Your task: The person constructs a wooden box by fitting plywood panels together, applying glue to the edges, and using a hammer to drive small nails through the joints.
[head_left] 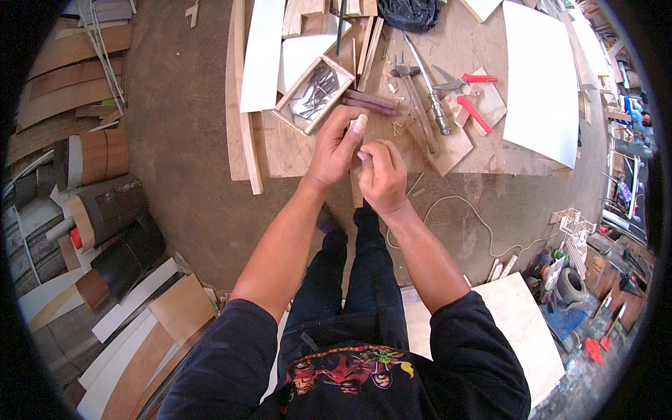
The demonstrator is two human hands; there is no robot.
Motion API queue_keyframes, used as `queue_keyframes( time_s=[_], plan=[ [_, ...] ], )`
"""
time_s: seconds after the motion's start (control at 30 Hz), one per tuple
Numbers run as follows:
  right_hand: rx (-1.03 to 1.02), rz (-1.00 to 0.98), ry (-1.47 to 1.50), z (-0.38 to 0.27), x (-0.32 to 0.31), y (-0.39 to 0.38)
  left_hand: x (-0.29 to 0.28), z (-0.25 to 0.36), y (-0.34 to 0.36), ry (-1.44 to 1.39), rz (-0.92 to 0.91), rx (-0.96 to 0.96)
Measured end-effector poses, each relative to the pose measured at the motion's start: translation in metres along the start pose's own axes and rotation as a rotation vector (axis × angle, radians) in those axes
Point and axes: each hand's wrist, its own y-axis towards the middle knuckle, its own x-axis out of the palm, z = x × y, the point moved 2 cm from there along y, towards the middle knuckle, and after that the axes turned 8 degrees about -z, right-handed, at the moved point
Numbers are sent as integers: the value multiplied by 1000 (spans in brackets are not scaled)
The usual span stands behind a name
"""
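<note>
Both my hands meet over the near edge of the wooden worktable (pixel 280 150). My left hand (pixel 339 143) is closed, its thumb laid along the top of the curled fingers. Just below and right of it, my right hand (pixel 383 175) is closed in a pinch, its fingertips against the left hand. Whatever they grip, if anything, is hidden by the fingers. Beyond the left hand sits a small wooden box (pixel 282 110) with several nails (pixel 316 91) in it. Reddish-brown wood strips (pixel 372 103) lie right behind the hands.
A hammer (pixel 420 112), a metal rod-shaped tool (pixel 437 105), and red-handled snips (pixel 474 115) lie right of the hands. White sheets (pixel 542 84) cover parts of the table. A pale cord (pixel 483 227) curves over the floor. Boards and rolls (pixel 105 154) crowd the left.
</note>
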Motion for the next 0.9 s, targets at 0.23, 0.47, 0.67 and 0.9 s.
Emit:
queue_keyframes(
  time_s=[0.23,0.47,0.67,0.9],
  plan=[
    [-40,-17,-84,-1,2,2,-1,-2,0,31,6,49],
    [-60,-49,-153,7,-1,-2,0,2,-3,-38,9,8],
    [-6,-53,-102,4,-4,-4,2,-4,1,45,47,106],
    [-69,-42,-154,-1,0,2,1,-5,0,48,50,70]
  ],
)
